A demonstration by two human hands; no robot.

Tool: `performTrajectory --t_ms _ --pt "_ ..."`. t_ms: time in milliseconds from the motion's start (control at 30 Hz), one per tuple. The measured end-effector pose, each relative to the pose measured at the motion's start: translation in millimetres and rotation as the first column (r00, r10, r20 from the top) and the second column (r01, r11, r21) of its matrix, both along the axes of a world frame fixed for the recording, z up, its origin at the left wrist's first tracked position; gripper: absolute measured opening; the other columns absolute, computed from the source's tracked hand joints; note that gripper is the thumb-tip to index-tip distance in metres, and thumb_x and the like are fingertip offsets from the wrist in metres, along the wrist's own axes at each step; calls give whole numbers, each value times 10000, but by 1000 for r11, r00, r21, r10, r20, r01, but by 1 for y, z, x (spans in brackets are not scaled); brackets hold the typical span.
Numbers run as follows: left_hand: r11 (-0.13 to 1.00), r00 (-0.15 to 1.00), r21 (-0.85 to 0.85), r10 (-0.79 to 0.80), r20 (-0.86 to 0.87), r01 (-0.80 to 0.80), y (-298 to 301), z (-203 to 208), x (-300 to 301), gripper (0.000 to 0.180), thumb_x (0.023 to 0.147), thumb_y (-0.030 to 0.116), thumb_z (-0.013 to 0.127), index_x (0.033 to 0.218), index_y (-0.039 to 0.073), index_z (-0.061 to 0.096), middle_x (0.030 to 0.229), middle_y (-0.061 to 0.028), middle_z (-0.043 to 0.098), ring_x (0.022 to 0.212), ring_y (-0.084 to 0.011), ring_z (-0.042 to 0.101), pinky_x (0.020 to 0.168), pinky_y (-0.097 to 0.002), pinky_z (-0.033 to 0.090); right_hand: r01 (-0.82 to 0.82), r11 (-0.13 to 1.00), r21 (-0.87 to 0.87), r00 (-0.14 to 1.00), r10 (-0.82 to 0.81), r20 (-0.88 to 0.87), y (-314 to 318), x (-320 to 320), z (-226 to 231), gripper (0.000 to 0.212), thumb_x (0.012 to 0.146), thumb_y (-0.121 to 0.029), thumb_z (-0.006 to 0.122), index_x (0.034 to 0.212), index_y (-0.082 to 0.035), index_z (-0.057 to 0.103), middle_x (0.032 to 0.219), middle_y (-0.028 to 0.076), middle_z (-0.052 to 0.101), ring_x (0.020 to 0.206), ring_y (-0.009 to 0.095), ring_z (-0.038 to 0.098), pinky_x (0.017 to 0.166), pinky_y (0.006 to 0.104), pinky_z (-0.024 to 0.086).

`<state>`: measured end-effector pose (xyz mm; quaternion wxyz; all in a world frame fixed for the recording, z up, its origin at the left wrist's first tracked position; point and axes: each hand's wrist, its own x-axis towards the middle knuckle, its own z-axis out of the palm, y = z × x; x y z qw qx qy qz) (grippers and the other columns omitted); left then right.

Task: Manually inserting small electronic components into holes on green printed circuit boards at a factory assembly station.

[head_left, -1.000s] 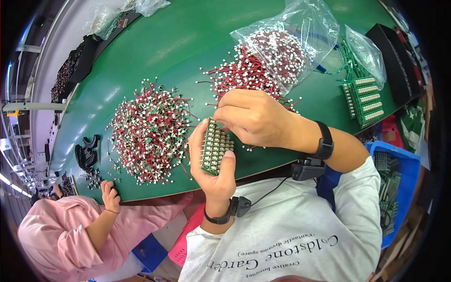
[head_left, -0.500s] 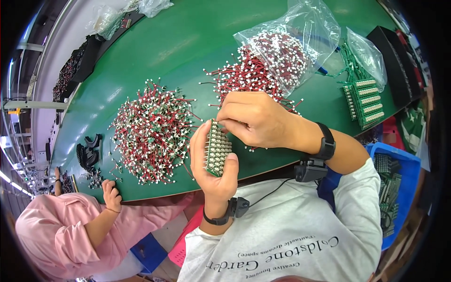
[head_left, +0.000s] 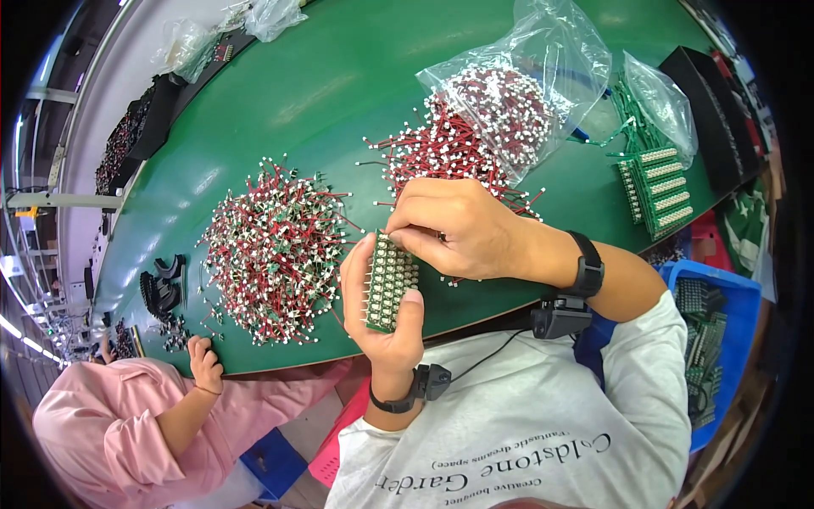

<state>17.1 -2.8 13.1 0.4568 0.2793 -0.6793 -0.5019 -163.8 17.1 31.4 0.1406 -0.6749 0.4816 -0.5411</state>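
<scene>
A green circuit board panel (head_left: pixel 390 284) with rows of small whitish connectors stands tilted in my left hand (head_left: pixel 386 339), its fingers along one long edge and the thumb on the other. Thin pins stick out along its left side. My right hand (head_left: pixel 454 225) is closed in a pinch at the panel's far end; whatever the fingertips grip is too small or hidden. Just left of my hands lies a heap of red and black wire leads with white plugs (head_left: pixel 275 254). Beyond my right hand is a second heap of red leads (head_left: pixel 449 144), partly under a clear plastic bag (head_left: pixel 560 85).
Stacked green panels with white connector rows (head_left: pixel 670 191) stand at the right, by a black box (head_left: pixel 708 119). A blue bin (head_left: pixel 721 339) of boards is beside me at the right. On the left, a person in pink (head_left: pixel 144 416) rests a hand at the table edge.
The panel has turned so that more of its connector face shows. My right hand has shifted slightly nearer and stays pinched at its far end.
</scene>
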Motion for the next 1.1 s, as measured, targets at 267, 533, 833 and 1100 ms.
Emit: performTrajectory --t_ms 267,533,833,1100 --pt "995 996 -96 14 87 -6 -1 -1 -2 668 711 -13 594 1363 -93 470 1225 -154 571 1066 -189 585 956 -320 472 -8 1000 0 1000 8 28 -4 -2 -6 76 790 4 689 858 -6 656 779 106 629 695 278 643 596 364 508" --pt "990 994 -140 22 107 -7 -5 -1 -7 663 688 -2 597 1337 -95 503 1221 -132 561 1074 -185 564 960 -312 452 80 997 23 996 -80 38 -2 4 -8 69 791 15 678 850 -7 652 780 106 629 691 277 640 591 359 512" --pt "942 957 333 60 -285 40 -2 12 -4 731 761 72 595 1427 -99 343 1314 -267 521 1130 -384 624 959 -433 520 51 998 36 998 -50 -33 -8 -17 2 188 813 -39 709 997 -28 675 800 102 630 675 266 618 587 348 493" --pt "936 917 343 200 -345 -75 -18 14 13 738 740 93 536 1428 -95 345 1288 -285 524 1099 -420 626 881 -439 561 -3 976 216 925 85 -371 -2 -22 -8 155 750 -44 711 896 -96 696 902 58 575 829 253 630 685 375 518"
